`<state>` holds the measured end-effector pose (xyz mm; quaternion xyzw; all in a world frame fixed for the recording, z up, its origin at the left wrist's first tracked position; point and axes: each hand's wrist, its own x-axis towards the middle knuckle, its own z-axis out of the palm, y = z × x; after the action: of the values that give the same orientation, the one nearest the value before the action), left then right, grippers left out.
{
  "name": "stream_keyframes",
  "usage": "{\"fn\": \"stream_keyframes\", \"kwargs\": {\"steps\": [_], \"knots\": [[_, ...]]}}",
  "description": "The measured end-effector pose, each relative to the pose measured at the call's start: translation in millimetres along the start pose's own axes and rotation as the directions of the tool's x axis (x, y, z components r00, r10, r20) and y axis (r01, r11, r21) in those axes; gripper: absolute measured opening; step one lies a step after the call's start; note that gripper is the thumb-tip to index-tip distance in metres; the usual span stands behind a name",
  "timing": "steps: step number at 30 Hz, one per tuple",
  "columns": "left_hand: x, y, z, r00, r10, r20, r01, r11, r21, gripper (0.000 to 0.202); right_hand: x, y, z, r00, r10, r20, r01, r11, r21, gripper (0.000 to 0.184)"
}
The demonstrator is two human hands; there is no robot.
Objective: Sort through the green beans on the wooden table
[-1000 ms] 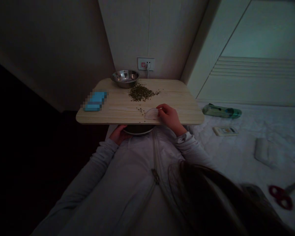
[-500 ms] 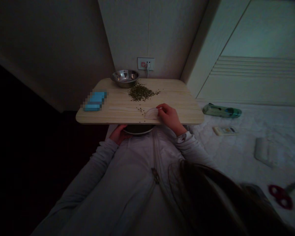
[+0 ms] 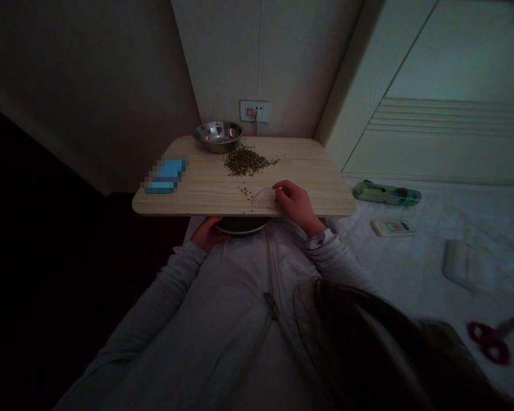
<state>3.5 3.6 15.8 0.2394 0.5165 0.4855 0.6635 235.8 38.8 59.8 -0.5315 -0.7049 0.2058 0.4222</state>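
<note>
Pinched in the fingers of my right hand (image 3: 295,204) is a clear half-round protractor (image 3: 263,198), resting on the wooden table (image 3: 197,197) close to its near edge. A few loose green beans lie just left of it. Farther back, a pile of small green beans, which look like mung beans (image 3: 245,161), is spread over the tabletop. Below the near edge, my left hand (image 3: 206,233) grips the side of a metal bowl (image 3: 242,231) against my body. The table hides part of that bowl and some of the fingers.
An empty-looking steel bowl (image 3: 218,137) stands at the back left, beside the beans. A blurred blue item (image 3: 167,176) lies on the left. On the white bedding to the right are a green bottle (image 3: 388,193), a phone-like item (image 3: 393,228) and red-handled scissors (image 3: 490,342).
</note>
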Motion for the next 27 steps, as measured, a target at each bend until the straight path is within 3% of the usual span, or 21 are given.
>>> {"fn": "stream_keyframes", "kwargs": {"steps": [27], "knots": [[1.6, -0.5, -1.2, 1.0, 0.011, -0.004, -0.011, 1.0, -0.01, 0.017, 0.2, 0.4, 0.3, 1.0, -0.003, -0.003, 0.003, 1.0, -0.003, 0.025]]}}
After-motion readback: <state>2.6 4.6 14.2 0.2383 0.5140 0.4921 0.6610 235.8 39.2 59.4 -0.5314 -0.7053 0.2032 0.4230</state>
